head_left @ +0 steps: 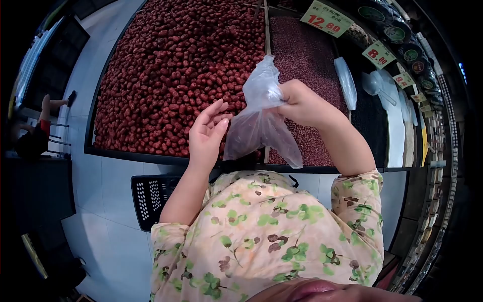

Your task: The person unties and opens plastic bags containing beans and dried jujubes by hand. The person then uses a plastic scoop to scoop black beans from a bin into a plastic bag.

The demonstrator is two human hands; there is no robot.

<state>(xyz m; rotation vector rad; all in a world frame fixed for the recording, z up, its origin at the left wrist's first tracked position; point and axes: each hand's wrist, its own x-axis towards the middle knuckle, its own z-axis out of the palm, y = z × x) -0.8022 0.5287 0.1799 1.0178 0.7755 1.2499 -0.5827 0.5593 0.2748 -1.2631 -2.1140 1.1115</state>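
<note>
A clear plastic bag [261, 132] hangs in front of me, its gathered top pinched in the closed fingers of my right hand [303, 104]. The lower part of the bag spreads loosely toward me, and it looks thin and limp. Just left of it is my left hand [207, 130], palm turned up, with thumb and fingers apart and slightly curled. Whether its thumb touches the bag's edge I cannot tell. Beneath and beyond both hands lie dried red dates [176, 75] in a large bin, with small red beans [304, 55] in the neighbouring section.
A dark rim [126, 154] runs along the bin's near side. To the right are a scoop [373, 83], a clear plastic object [345, 83], black grains [366, 131] and price signs [327, 18]. A black slotted basket [151, 199] sits low at left. Another person [35, 133] is at far left.
</note>
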